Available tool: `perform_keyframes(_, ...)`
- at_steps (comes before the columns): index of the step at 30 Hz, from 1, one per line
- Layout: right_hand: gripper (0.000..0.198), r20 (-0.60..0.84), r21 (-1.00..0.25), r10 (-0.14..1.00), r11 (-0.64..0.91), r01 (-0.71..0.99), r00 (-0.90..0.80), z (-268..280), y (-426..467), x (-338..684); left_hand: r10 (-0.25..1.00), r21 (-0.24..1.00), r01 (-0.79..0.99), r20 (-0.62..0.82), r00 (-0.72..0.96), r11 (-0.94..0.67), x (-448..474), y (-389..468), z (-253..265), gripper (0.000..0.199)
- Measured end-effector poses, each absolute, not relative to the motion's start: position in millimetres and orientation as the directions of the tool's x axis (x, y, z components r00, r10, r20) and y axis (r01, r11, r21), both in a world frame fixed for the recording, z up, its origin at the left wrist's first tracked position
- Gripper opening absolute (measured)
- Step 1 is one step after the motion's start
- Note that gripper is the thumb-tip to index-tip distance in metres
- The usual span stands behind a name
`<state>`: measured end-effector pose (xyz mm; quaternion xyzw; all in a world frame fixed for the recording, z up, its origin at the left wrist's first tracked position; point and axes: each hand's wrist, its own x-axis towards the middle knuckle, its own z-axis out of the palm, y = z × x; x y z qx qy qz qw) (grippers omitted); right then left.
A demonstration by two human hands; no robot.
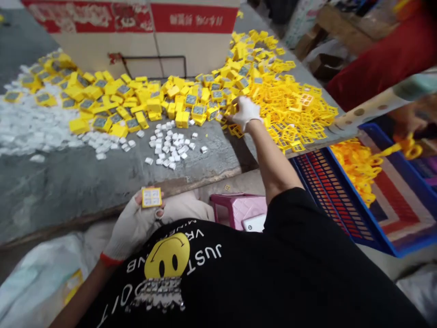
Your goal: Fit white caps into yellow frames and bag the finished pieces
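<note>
My left hand (133, 221), in a white glove with bare fingertips, is closed around a small yellow block (151, 197) near my body. The block's upper face holds white keys or tiles in a yellow window-like frame. My right hand (247, 112), also gloved, reaches over the bench to where yellow blocks (153, 105) with grey faces meet a heap of thin yellow frames (290, 107). Its thumb and fingers look apart, touching or just above the pieces; its fingertips are partly hidden among them. Small white tiles (170, 143) lie loose on the bench in front.
A cream and red box (136, 50) stands behind the blocks. A larger spread of white tiles (30, 118) covers the left. On the right are a blue crate (392, 250) with orange-yellow parts and another person's red sleeve (372, 64). A pink stool (235, 205) bears a phone (254, 222).
</note>
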<state>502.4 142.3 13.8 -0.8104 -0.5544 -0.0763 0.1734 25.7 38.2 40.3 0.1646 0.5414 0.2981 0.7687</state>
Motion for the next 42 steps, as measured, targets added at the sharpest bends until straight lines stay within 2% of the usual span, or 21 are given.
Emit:
perform_keyframes(2, 0.098, 0.353, -0.324, 0.887, -0.182, 0.928, 0.297, 13.8, 122.9, 473.8, 0.675, 0.599, -0.315, -0.685, 0.274, 0.736, 26.5, 31.4, 39.9, 0.015)
perform_keyframes(4, 0.101, 0.449, -0.487, 0.893, 0.220, 0.845, 0.026, 20.7, 93.5, 427.6, 0.746, 0.634, -0.395, -0.581, 0.325, 0.665, 28.9, 26.6, 38.9, 0.016)
perform_keyframes(5, 0.096, 0.485, -0.517, 0.866, 0.397, 0.758, -0.123, 27.5, 76.1, 401.2, 0.770, 0.656, -0.405, -0.530, 0.354, 0.637, 29.9, 24.8, 38.0, 0.022)
perform_keyframes(6, 0.089, 0.496, -0.520, 0.837, 0.499, 0.693, -0.231, 36.0, 58.5, 374.9, 0.779, 0.667, -0.405, -0.496, 0.384, 0.625, 30.6, 23.0, 37.2, 0.027)
perform_keyframes(8, 0.074, 0.455, -0.496, 0.801, 0.591, 0.636, -0.390, 53.6, 28.1, 328.2, 0.796, 0.683, -0.419, -0.449, 0.406, 0.599, 31.1, 18.0, 37.3, 0.032)
perform_keyframes(13, 0.073, 0.342, -0.500, 0.748, 0.657, 0.564, -0.569, 67.0, 8.9, 275.2, 0.833, 0.690, -0.471, -0.410, 0.372, 0.550, 26.1, 1.4, 45.2, 0.028)
perform_keyframes(18, 0.069, 0.426, -0.373, 0.639, 0.769, 0.519, -0.641, 62.3, 17.2, 272.1, 0.848, 0.723, -0.459, -0.356, 0.394, 0.517, 18.0, -6.3, 44.6, 0.025)
perform_keyframes(21, 0.074, 0.455, -0.290, 0.605, 0.795, 0.533, -0.654, 61.8, 14.3, 268.9, 0.856, 0.740, -0.454, -0.329, 0.399, 0.496, 14.9, -9.3, 42.7, 0.027)
perform_keyframes(24, 0.081, 0.458, -0.260, 0.616, 0.782, 0.567, -0.641, 61.1, 10.5, 269.7, 0.865, 0.745, -0.464, -0.311, 0.395, 0.479, 14.2, -12.2, 42.4, 0.032)
perform_keyframes(31, 0.077, 0.455, -0.269, 0.630, 0.771, 0.577, -0.630, 63.8, 5.3, 280.1, 0.857, 0.744, -0.453, -0.320, 0.404, 0.492, 19.2, -15.3, 45.6, 0.051)
perform_keyframes(38, 0.075, 0.440, -0.236, 0.641, 0.758, 0.608, -0.629, 61.1, -0.4, 276.8, 0.863, 0.768, -0.434, -0.297, 0.410, 0.471, 20.8, -21.7, 46.4, 0.041)
perform_keyframes(42, 0.079, 0.421, -0.220, 0.659, 0.741, 0.634, -0.623, 51.7, -4.9, 265.2, 0.881, 0.809, -0.400, -0.281, 0.380, 0.430, 18.3, -27.2, 47.0, 0.046)
